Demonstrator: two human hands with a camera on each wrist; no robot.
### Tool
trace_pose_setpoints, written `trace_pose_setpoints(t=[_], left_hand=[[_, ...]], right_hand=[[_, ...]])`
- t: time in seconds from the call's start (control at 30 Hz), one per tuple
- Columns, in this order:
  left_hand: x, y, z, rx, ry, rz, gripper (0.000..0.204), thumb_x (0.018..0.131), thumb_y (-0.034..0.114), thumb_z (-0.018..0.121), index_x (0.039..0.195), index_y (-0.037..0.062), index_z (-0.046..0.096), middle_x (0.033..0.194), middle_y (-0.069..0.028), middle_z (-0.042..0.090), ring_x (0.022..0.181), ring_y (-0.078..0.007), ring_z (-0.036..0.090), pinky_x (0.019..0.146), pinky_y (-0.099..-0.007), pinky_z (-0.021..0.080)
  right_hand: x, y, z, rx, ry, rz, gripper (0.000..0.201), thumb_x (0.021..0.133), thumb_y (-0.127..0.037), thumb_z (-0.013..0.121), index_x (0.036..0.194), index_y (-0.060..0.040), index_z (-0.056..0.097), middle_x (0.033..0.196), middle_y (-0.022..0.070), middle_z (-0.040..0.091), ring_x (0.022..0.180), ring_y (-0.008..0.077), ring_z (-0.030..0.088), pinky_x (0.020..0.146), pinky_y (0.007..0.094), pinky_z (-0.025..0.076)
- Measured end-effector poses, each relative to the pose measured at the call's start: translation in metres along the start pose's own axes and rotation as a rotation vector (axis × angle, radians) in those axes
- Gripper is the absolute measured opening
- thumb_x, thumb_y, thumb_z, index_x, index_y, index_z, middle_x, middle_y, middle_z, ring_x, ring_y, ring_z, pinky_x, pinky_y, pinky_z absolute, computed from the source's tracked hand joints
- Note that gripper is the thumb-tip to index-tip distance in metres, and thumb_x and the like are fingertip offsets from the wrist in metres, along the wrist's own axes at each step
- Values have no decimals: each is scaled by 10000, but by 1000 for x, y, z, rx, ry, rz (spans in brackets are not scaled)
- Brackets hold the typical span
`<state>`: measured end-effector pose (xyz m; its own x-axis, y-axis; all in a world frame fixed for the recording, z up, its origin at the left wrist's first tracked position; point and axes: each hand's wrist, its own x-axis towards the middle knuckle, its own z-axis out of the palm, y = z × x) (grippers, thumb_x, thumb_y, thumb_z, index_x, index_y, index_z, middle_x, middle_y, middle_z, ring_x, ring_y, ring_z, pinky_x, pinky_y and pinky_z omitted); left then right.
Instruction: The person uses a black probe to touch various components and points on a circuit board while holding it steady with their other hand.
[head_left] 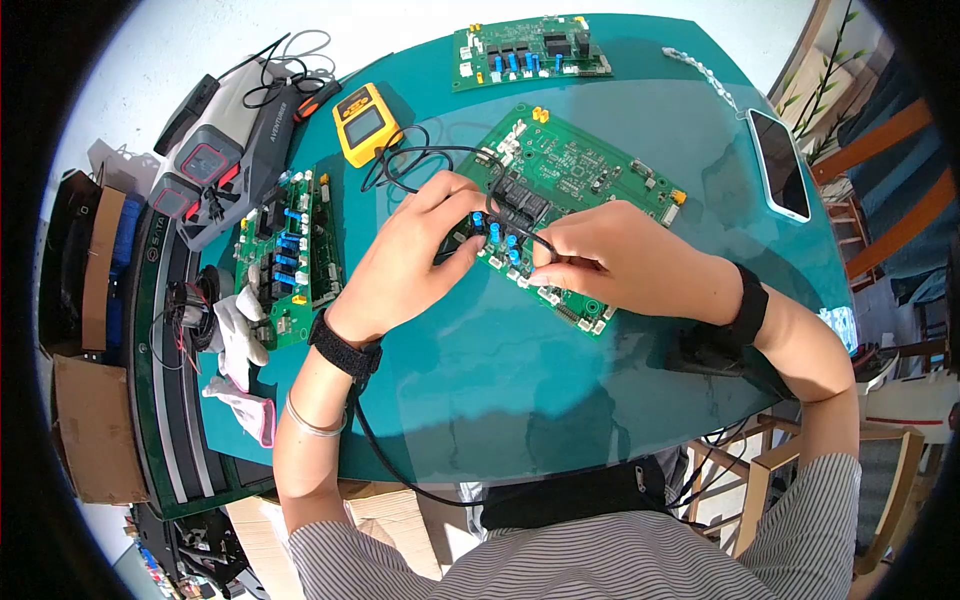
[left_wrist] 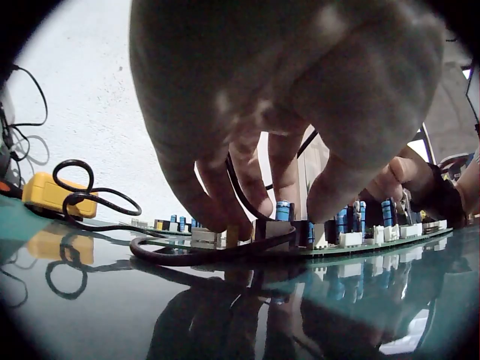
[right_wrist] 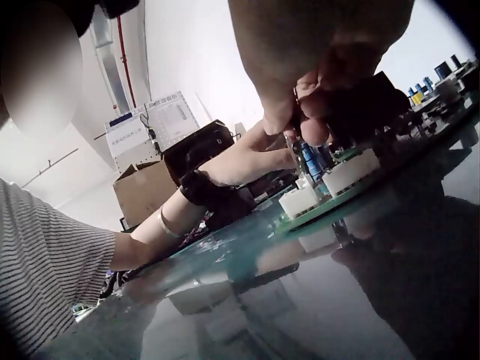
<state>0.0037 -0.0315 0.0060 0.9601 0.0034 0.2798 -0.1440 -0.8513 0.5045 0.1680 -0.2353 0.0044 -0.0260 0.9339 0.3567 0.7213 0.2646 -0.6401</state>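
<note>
A green circuit board (head_left: 580,165) with blue capacitors (left_wrist: 342,221) and white connectors (right_wrist: 352,172) lies on the table. My left hand (head_left: 410,250) holds its near left side, fingertips down among the parts, thumb beside a capacitor. My right hand (head_left: 625,255) pinches the end of a black test lead (head_left: 497,185) over the board's front row of connectors. In the right wrist view, a thin shiny piece (right_wrist: 300,161) points down from those fingertips beside a white connector. The lead runs towards a yellow handheld meter (head_left: 364,122). A cable loop (left_wrist: 195,259) passes below my left hand.
More circuit boards stand at the left (head_left: 285,255) and lie at the back (head_left: 530,52). A phone (head_left: 779,165) with a strap is at the right. Grey-and-black equipment (head_left: 225,140) and white gloves (head_left: 240,335) sit along the left edge of the table (head_left: 500,400).
</note>
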Motion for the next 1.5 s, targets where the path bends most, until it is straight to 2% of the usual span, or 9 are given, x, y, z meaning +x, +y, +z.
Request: trace_pose_setpoints(t=[0.13, 0.4, 0.5, 0.7, 0.93, 1.0, 1.13, 1.2, 1.5], left_hand=[[0, 1, 0, -4, 1, 0, 341, 872, -38, 689, 1205, 6, 633, 1196, -161, 568, 1179, -366, 577, 1031, -409, 472], [0, 1, 0, 22, 10, 13, 345, 868, -36, 694, 1205, 4, 631, 1199, -164, 568, 1170, -368, 582, 1026, -407, 475], [0, 1, 0, 31, 12, 11, 346, 868, -38, 691, 1206, 0, 629, 1199, -164, 569, 1169, -369, 582, 1025, -406, 476], [0, 0, 1, 16, 13, 11, 349, 866, -47, 682, 1208, -4, 627, 1202, -164, 570, 1171, -371, 580, 1026, -405, 475], [-1, 1, 1, 30, 13, 7, 352, 866, -40, 688, 1210, 2, 629, 1217, -175, 570, 1195, -379, 577, 1041, -409, 470], [0, 1, 0, 26, 9, 12, 352, 867, -36, 690, 1211, 4, 629, 1220, -176, 570, 1198, -381, 576, 1043, -410, 469], [0, 1, 0, 26, 0, 8, 351, 871, -28, 694, 1214, 6, 631, 1223, -176, 570, 1202, -383, 575, 1044, -410, 468], [0, 1, 0, 22, 1, 6, 349, 872, -28, 693, 1214, 6, 631, 1222, -175, 570, 1201, -382, 576, 1045, -410, 468], [0, 2, 0, 12, 4, 1, 354, 867, -36, 683, 1214, 9, 628, 1212, -168, 565, 1202, -378, 566, 1048, -405, 464]], right_hand=[[0, 1, 0, -15, -15, -10, 241, 962, -214, 685, 869, 3, 636, 711, 180, 604, 653, 384, 613, 611, 452, 468], [1, -1, -4, 65, -47, 117, 280, 961, -218, 694, 833, 16, 605, 712, 196, 593, 656, 396, 612, 608, 461, 457], [0, 1, 0, 21, -1, 33, 285, 968, -224, 683, 834, 15, 605, 723, 197, 595, 678, 406, 613, 621, 469, 462], [0, 0, 1, -38, -12, -2, 265, 975, -224, 667, 854, 6, 617, 765, 192, 615, 727, 409, 626, 652, 479, 477], [1, -2, -2, 27, -6, 14, 254, 976, -220, 665, 851, -5, 614, 735, 190, 597, 698, 403, 612, 631, 460, 465], [1, -2, -6, 76, -82, 131, 238, 977, -210, 663, 863, -7, 613, 720, 190, 581, 673, 395, 587, 614, 443, 444], [2, -5, -9, 121, -108, 139, 235, 978, -202, 661, 870, -2, 604, 715, 192, 570, 652, 390, 562, 605, 434, 428], [1, 0, -4, 98, -27, 34, 245, 976, -205, 662, 864, 2, 598, 718, 196, 575, 656, 394, 570, 607, 444, 434], [-1, 3, 3, -42, 3, -37, 242, 970, -218, 671, 869, -7, 610, 727, 181, 590, 703, 400, 616, 637, 475, 466]])
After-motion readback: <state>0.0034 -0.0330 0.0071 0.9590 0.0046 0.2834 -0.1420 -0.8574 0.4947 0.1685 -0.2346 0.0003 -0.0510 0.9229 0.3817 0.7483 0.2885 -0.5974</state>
